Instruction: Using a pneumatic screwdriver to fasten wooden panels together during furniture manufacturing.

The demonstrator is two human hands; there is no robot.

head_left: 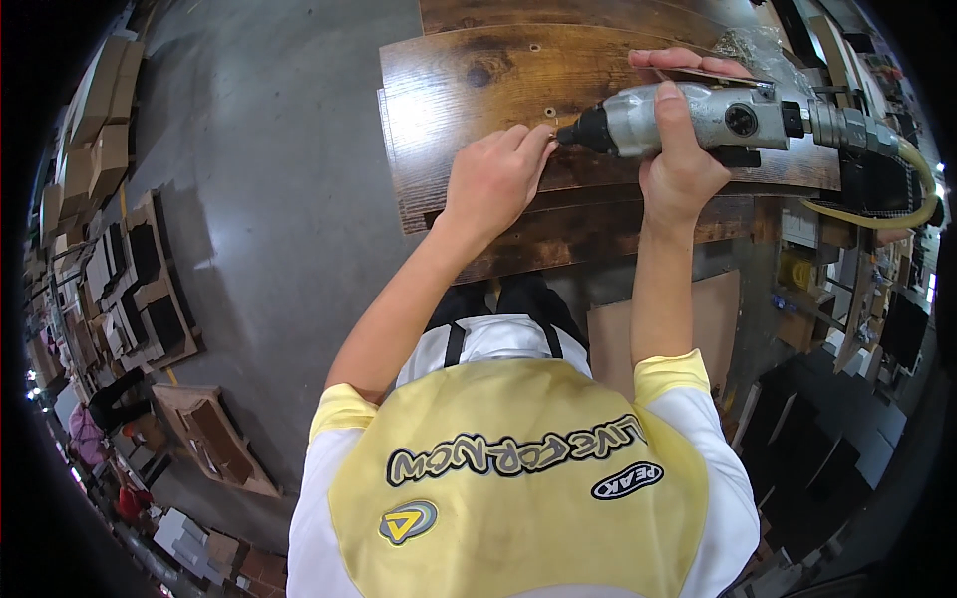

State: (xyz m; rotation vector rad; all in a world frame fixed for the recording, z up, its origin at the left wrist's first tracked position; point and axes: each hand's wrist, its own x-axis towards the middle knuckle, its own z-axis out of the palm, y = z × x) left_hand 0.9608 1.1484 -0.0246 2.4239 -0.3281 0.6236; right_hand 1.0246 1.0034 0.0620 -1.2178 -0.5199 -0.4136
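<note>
My right hand (685, 164) is wrapped round a silver air screwdriver (733, 118), its thumb over the body and its fingers by the lever on the far side. The tool lies level, its black nose (588, 132) pointing left. At that nose my left hand (495, 179) is closed in a pinch; whatever small thing its fingertips hold is too hidden to name. Both hands are over a brown wood-grain board (439, 85) with small holes (535, 48) in it. A yellowish air hose (912, 164) runs from the tool's right end.
More brown boards (588, 234) lie under and beside the top one. A clear plastic bag (758, 50) with small parts sits at the far right. Cardboard (663, 324) is on the floor near my right arm. Stacked cartons (100, 130) and a pallet (214, 439) stand to the left.
</note>
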